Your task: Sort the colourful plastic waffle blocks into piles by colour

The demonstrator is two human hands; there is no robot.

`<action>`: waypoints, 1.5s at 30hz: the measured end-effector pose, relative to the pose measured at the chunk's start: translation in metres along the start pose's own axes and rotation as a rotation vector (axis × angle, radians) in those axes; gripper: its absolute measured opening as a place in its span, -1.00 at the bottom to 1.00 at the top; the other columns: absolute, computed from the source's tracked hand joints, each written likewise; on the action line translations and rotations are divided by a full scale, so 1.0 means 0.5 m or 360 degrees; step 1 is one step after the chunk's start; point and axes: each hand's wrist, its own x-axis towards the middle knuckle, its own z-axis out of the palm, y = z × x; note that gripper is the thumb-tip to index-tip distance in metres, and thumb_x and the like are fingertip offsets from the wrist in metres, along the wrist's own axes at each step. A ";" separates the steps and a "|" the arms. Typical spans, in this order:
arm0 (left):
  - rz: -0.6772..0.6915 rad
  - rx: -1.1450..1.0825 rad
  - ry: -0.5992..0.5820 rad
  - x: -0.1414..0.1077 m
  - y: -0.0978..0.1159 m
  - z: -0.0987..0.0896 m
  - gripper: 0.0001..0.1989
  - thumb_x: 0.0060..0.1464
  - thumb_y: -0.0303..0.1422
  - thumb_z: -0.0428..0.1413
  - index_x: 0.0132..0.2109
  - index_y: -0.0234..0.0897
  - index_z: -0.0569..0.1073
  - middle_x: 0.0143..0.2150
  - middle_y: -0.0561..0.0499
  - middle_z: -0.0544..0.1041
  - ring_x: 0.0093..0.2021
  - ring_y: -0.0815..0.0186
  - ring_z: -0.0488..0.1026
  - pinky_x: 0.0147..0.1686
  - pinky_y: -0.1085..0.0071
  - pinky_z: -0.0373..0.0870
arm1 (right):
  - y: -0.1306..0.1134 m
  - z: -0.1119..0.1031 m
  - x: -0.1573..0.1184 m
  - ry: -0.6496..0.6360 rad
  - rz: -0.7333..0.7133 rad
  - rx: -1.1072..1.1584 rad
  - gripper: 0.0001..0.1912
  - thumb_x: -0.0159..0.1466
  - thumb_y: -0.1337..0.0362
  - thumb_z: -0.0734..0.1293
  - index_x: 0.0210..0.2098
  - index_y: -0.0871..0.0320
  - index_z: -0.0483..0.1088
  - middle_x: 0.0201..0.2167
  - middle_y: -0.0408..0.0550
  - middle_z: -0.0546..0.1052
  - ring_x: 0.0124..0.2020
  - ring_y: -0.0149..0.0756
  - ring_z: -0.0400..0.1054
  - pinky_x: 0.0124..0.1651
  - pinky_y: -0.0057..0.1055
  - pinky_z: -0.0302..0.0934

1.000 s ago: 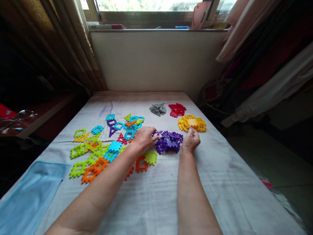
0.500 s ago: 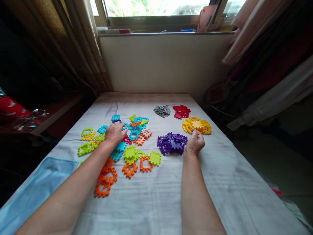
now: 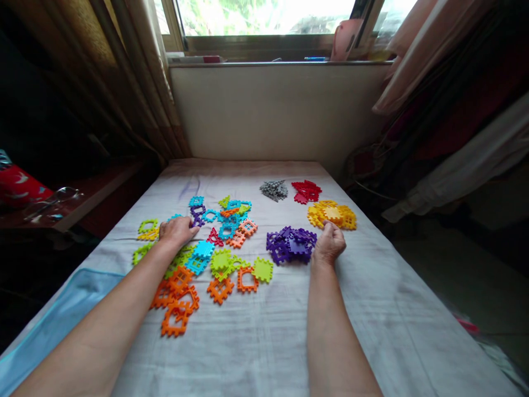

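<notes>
My left hand (image 3: 178,231) is low over the scattered interlocking plastic pieces, its thumb apart from the fingers, close to some purple pieces (image 3: 197,214). Its fingertips are partly hidden, and I see nothing held in it. Under and around that wrist lie green pieces, yellow pieces (image 3: 147,234) and blue pieces (image 3: 201,256). My right hand (image 3: 329,242) is closed, fingers curled in, between the purple pile (image 3: 291,244) and the yellow pile (image 3: 332,214). Whatever its fingers hold, if anything, is hidden from view.
Farther back are a grey pile (image 3: 273,190) and a red pile (image 3: 306,191). Orange pieces (image 3: 174,320) lie nearer me, left of centre. A light blue cloth (image 3: 82,298) covers the left edge of the sheeted surface (image 3: 256,347). A low wall (image 3: 281,110) stands behind.
My left hand has moved left and slightly toward me, uncovering purple pieces, a blue piece and a red triangle. My right hand stays closed in almost the same place.
</notes>
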 end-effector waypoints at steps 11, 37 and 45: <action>0.0507 -0.0388 0.0328 -0.049 0.128 -0.037 -0.70 0.16 -0.18 0.08 0.00 -0.09 0.54 -0.01 0.02 0.62 -0.02 0.19 0.53 -0.06 0.37 0.35 | 0.000 0.000 -0.004 -0.0027 -0.0027 -0.0051 -0.69 0.13 0.12 0.21 -0.41 0.19 0.50 -0.29 0.05 0.61 -0.15 -0.17 0.49 0.06 -0.22 0.32; 0.0509 -0.0343 0.0437 0.029 0.130 0.008 -0.65 0.20 -0.27 0.03 0.08 -0.17 0.52 0.10 -0.07 0.56 0.11 0.11 0.46 0.07 0.28 0.36 | 0.008 0.003 -0.002 -0.0038 -0.0010 -0.0041 -0.65 0.15 0.10 0.21 -0.38 0.20 0.51 -0.29 0.05 0.61 -0.14 -0.17 0.49 0.06 -0.22 0.31; 0.0112 0.0021 0.0265 0.106 0.006 0.015 -0.56 0.18 -0.18 -0.02 0.14 -0.05 0.50 0.14 -0.11 0.51 0.10 0.01 0.44 0.00 0.22 0.40 | 0.005 0.001 -0.004 -0.0042 -0.0018 -0.0064 -0.67 0.14 0.10 0.22 -0.39 0.20 0.51 -0.28 0.05 0.62 -0.13 -0.16 0.49 0.06 -0.21 0.31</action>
